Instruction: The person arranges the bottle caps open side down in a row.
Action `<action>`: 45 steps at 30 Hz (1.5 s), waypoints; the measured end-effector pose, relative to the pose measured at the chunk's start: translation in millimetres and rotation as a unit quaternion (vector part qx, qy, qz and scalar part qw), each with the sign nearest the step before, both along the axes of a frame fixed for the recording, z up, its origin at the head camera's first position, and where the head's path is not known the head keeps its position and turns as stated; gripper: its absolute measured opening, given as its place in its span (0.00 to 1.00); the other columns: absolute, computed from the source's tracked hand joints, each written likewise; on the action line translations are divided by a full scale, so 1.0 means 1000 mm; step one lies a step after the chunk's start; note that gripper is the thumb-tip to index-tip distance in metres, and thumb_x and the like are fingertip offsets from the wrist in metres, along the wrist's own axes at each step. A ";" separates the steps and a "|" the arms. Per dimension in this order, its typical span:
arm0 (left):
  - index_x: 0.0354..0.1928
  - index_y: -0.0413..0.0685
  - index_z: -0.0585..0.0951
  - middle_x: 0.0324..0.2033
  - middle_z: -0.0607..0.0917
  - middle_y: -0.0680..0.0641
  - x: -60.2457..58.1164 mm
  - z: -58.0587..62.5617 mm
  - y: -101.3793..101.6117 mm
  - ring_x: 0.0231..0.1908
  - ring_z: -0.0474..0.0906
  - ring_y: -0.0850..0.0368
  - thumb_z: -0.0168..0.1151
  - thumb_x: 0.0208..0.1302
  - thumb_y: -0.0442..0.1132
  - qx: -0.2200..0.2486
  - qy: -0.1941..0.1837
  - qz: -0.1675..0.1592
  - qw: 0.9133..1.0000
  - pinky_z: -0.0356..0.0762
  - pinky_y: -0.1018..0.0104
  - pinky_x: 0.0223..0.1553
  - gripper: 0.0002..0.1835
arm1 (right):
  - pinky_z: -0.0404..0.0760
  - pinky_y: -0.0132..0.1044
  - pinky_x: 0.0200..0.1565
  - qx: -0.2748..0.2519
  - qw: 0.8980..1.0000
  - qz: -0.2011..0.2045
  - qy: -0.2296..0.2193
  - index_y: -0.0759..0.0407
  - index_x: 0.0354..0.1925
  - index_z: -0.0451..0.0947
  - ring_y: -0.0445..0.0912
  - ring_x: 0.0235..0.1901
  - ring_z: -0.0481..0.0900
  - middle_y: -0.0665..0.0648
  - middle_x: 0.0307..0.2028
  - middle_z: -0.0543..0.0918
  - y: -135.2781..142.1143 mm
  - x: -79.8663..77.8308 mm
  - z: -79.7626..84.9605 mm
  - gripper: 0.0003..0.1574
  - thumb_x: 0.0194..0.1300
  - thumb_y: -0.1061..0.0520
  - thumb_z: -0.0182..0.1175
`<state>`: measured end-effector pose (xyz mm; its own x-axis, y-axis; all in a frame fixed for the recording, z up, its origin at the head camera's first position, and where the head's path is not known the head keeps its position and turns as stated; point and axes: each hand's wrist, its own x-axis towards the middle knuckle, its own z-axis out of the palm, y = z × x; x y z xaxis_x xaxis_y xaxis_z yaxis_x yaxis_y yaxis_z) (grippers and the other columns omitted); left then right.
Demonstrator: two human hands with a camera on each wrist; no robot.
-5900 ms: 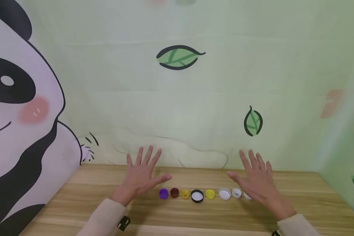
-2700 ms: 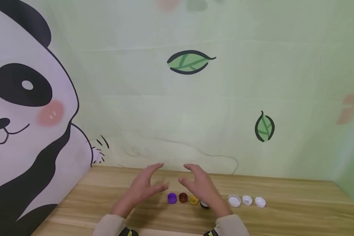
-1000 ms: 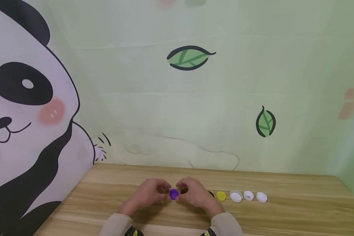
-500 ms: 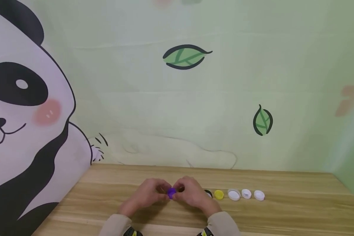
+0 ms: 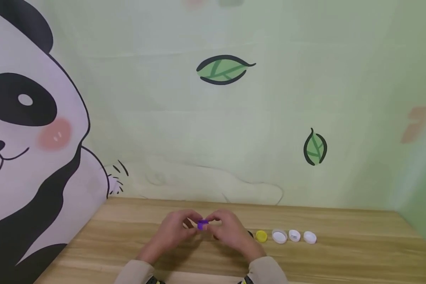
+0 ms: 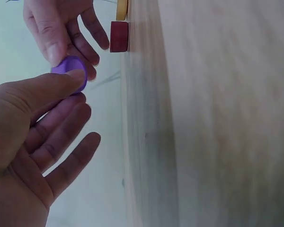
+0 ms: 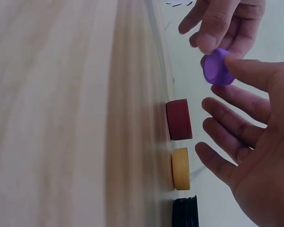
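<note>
A purple bottle cap [image 5: 202, 225] is held up above the wooden table between both hands. My left hand [image 5: 174, 232] pinches its left side with thumb and fingertips, the lower fingers fanned out in the left wrist view. On the other side my right hand [image 5: 230, 234] pinches the cap too, its thumb on the rim in the right wrist view. Below the right hand a dark red cap [image 7: 179, 119], a yellow-orange cap [image 7: 181, 169] and a black cap [image 7: 185, 212] stand on the table; in the head view that hand mostly hides them.
To the right the row goes on with a yellow cap [image 5: 261, 236] and several white ones, the largest white cap [image 5: 279, 236] being closest to it. Behind the table [image 5: 340, 252] hangs a pale green backdrop [image 5: 156, 130] printed with a panda and leaves.
Both hands, spread wide at first, came together around the purple cap at the row's left end. The cap has risen off the table and tilted, with both hands on it.
</note>
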<state>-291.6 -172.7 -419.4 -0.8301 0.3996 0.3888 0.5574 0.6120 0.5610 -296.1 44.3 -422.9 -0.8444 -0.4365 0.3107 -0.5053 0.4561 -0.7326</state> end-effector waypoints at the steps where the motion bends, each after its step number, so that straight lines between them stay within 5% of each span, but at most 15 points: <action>1: 0.44 0.47 0.89 0.40 0.91 0.52 0.000 0.000 0.000 0.33 0.86 0.60 0.77 0.60 0.28 0.001 0.004 0.004 1.000 0.83 0.66 0.36 0.12 | 0.76 0.58 0.58 -0.002 1.000 -0.001 -0.005 0.60 0.48 0.89 0.53 0.49 0.82 0.55 0.47 0.86 0.000 0.001 0.001 0.13 0.71 0.53 0.71; 7: 0.42 0.49 0.90 0.39 0.92 0.52 0.001 -0.001 -0.002 0.33 0.87 0.60 0.78 0.63 0.34 0.017 0.018 0.015 1.000 0.84 0.67 0.35 0.08 | 0.82 0.57 0.53 -0.036 0.998 0.001 -0.046 0.61 0.54 0.85 0.48 0.36 0.86 0.53 0.45 0.87 -0.001 0.004 0.005 0.15 0.77 0.52 0.66; 12: 0.44 0.48 0.90 0.40 0.92 0.51 0.003 0.000 -0.003 0.34 0.87 0.58 0.76 0.67 0.38 0.023 0.014 0.012 1.000 0.84 0.67 0.36 0.06 | 0.89 0.47 0.40 -0.071 0.995 0.021 -0.064 0.59 0.52 0.85 0.55 0.42 0.87 0.55 0.47 0.88 -0.001 0.007 0.008 0.09 0.77 0.59 0.65; 17: 0.45 0.48 0.90 0.42 0.92 0.51 0.004 0.000 -0.003 0.35 0.88 0.57 0.74 0.69 0.38 0.027 0.020 -0.002 0.999 0.85 0.66 0.37 0.06 | 0.89 0.42 0.39 -0.074 0.995 0.026 -0.056 0.59 0.50 0.86 0.54 0.43 0.87 0.55 0.46 0.88 0.000 0.009 0.009 0.07 0.75 0.62 0.66; 27: 0.49 0.45 0.91 0.42 0.93 0.50 0.011 0.005 -0.004 0.37 0.89 0.58 0.74 0.68 0.37 0.027 0.023 -0.007 0.999 0.85 0.68 0.38 0.09 | 0.89 0.49 0.40 -0.122 0.988 0.035 -0.092 0.61 0.50 0.85 0.61 0.44 0.86 0.55 0.44 0.88 0.001 0.013 0.010 0.08 0.76 0.61 0.66; 36: 0.50 0.46 0.90 0.40 0.93 0.50 0.015 0.011 -0.010 0.33 0.88 0.61 0.78 0.63 0.34 0.034 0.009 -0.023 0.999 0.85 0.68 0.36 0.14 | 0.89 0.52 0.38 -0.120 0.989 0.035 -0.081 0.66 0.53 0.82 0.59 0.38 0.86 0.58 0.39 0.88 -0.003 0.014 0.010 0.12 0.76 0.62 0.64; 45: 0.50 0.47 0.90 0.35 0.92 0.53 0.013 0.011 -0.010 0.31 0.86 0.65 0.80 0.61 0.34 0.021 -0.002 -0.030 0.999 0.85 0.68 0.35 0.15 | 0.88 0.50 0.38 -0.112 0.988 0.039 -0.099 0.61 0.48 0.83 0.55 0.38 0.86 0.57 0.37 0.88 0.001 0.016 0.014 0.06 0.75 0.61 0.66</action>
<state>-278.9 -182.2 -408.4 -0.8073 0.4321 0.4019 0.5893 0.5543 0.5878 -280.3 44.9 -409.4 -0.8651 -0.4412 0.2384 -0.3686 0.2371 -0.8988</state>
